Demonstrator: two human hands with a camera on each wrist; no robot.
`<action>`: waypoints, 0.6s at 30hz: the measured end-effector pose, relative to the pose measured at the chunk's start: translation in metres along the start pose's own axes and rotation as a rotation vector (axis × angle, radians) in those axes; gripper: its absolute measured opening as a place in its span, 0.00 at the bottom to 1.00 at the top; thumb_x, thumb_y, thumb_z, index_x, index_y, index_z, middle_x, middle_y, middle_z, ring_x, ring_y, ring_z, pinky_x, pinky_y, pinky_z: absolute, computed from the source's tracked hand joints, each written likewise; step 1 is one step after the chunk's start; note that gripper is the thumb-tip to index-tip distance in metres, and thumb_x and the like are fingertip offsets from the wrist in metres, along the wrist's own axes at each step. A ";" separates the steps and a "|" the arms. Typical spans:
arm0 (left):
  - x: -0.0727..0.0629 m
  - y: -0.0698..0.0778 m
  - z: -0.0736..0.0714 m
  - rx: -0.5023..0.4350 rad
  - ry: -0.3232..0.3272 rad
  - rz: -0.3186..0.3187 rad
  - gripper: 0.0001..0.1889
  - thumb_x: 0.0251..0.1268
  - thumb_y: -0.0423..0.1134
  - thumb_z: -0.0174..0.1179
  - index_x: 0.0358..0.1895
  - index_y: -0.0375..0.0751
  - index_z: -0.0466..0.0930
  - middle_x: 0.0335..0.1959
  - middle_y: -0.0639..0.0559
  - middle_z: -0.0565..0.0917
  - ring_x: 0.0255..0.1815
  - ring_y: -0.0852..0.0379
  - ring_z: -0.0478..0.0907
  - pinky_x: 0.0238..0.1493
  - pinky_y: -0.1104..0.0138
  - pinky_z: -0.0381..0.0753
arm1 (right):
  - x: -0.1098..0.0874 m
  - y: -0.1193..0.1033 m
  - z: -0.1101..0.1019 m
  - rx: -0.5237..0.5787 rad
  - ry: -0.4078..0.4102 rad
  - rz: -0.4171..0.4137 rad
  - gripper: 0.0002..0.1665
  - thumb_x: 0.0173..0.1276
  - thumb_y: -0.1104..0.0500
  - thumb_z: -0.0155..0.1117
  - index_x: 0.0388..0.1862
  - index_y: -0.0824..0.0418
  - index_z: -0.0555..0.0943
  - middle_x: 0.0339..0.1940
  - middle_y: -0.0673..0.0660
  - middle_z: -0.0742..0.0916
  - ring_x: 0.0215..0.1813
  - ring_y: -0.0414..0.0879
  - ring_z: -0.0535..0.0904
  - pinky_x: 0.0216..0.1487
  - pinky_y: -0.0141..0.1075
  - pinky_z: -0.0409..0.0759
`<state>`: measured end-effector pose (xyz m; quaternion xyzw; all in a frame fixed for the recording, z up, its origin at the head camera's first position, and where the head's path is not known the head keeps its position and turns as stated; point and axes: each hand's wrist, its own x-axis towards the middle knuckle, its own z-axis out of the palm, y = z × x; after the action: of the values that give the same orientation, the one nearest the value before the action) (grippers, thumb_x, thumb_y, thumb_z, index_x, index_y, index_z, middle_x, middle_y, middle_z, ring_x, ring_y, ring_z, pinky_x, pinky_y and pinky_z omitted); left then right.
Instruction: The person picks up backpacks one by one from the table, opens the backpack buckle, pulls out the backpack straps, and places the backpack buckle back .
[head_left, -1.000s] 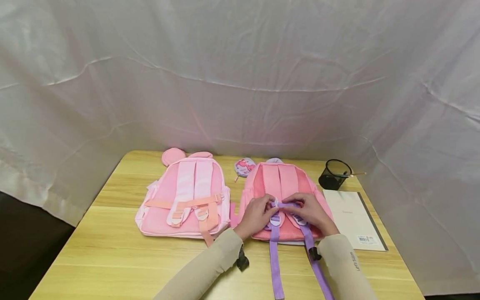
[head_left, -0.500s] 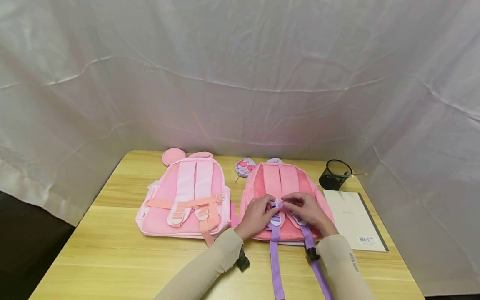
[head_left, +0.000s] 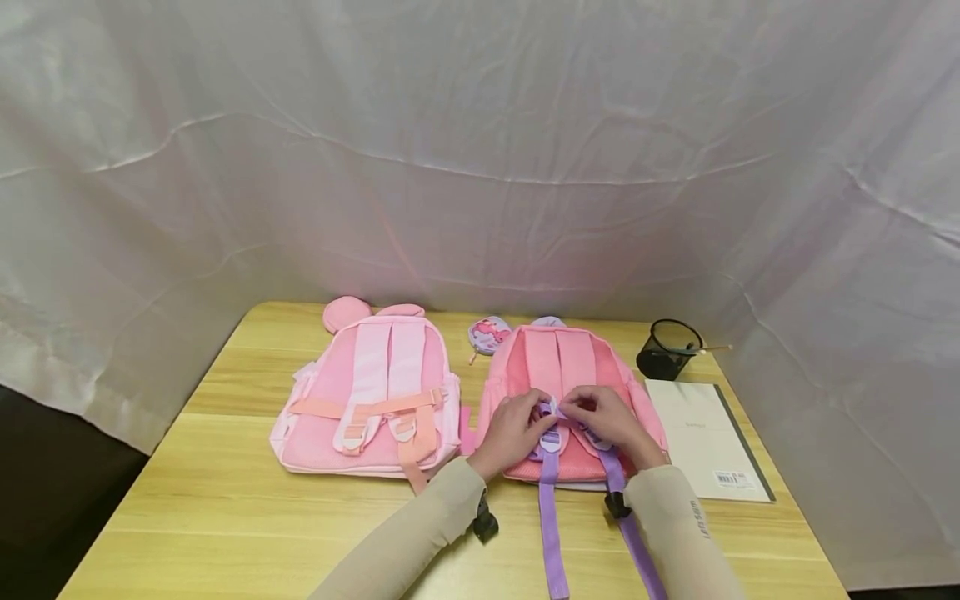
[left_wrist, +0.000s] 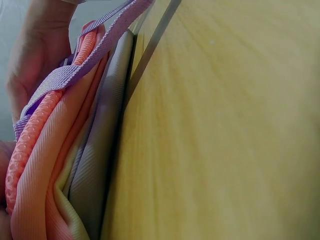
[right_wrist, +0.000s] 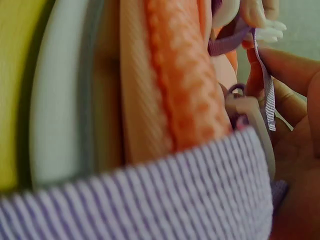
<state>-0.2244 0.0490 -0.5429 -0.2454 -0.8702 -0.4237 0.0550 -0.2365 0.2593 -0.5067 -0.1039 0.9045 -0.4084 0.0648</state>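
Note:
A coral-pink backpack (head_left: 573, 354) lies with its back panel and shoulder straps facing up. Over the lower end of its straps, my left hand (head_left: 513, 429) grips a small white plastic buckle (right_wrist: 272, 31). Close beside it, my right hand (head_left: 611, 417) pinches the short end of a purple webbing strap (right_wrist: 267, 87) that runs through the buckle. Two long purple straps (head_left: 551, 525) hang from the backpack toward the table's front. The left wrist view shows the backpack's coral mesh edge (left_wrist: 32, 135) from the side, with the right hand behind it.
A light-pink backpack (head_left: 322, 437) with orange straps lies to the left on the wooden table (head_left: 225, 500). Between the bags sits a small round purple pouch (head_left: 489, 335). A black mesh pen holder (head_left: 663, 358) and a white notebook (head_left: 705, 433) are at the right.
The right hand has shifted slightly left, and its fingers have closed in near the buckle. Earlier, purple webbing showed stretched between the hands; now less shows. The left hand stays in place.

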 end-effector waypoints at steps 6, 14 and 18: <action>-0.001 0.000 -0.001 -0.012 0.003 -0.004 0.12 0.75 0.48 0.62 0.55 0.48 0.80 0.33 0.58 0.81 0.35 0.64 0.73 0.51 0.63 0.71 | -0.002 0.003 0.002 0.042 0.002 0.011 0.11 0.73 0.50 0.70 0.46 0.55 0.90 0.45 0.52 0.90 0.45 0.44 0.79 0.50 0.30 0.76; -0.001 -0.001 0.000 -0.009 0.000 -0.011 0.13 0.76 0.49 0.62 0.56 0.49 0.80 0.33 0.59 0.81 0.34 0.65 0.73 0.50 0.64 0.72 | -0.005 0.009 -0.002 0.048 -0.008 0.004 0.10 0.72 0.52 0.70 0.48 0.53 0.89 0.45 0.52 0.90 0.45 0.46 0.79 0.49 0.30 0.77; 0.000 0.000 0.000 -0.012 -0.005 -0.005 0.12 0.76 0.49 0.62 0.54 0.49 0.80 0.33 0.59 0.81 0.34 0.65 0.73 0.51 0.64 0.71 | -0.003 0.005 0.000 0.063 0.006 -0.008 0.10 0.72 0.54 0.71 0.49 0.54 0.89 0.43 0.52 0.90 0.43 0.46 0.80 0.47 0.30 0.79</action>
<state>-0.2248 0.0489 -0.5431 -0.2448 -0.8683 -0.4284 0.0503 -0.2342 0.2634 -0.5100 -0.1042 0.8911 -0.4371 0.0636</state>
